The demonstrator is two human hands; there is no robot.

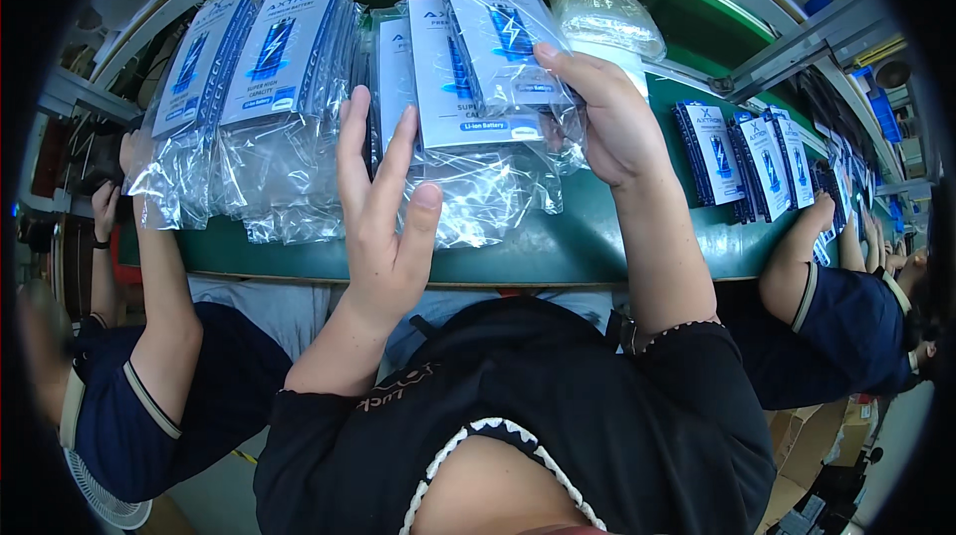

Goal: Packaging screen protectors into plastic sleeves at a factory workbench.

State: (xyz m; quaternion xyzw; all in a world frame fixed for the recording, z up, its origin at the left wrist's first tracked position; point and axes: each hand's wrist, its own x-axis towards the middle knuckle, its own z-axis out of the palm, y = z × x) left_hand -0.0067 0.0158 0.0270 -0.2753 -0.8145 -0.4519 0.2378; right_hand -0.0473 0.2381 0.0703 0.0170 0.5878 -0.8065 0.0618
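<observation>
Head view: my right hand [612, 122] pinches one bagged battery pack [498, 42] w/ thumb & fingers above green belt's [558, 246] near edge, left hand [383, 226] open, empty, beside sorted stacks [269, 67]; more likely left, I judge.

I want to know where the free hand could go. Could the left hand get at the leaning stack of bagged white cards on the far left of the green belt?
Probably yes: the left hand is open, and the leaning stack stands just beside it, nothing between.
</observation>
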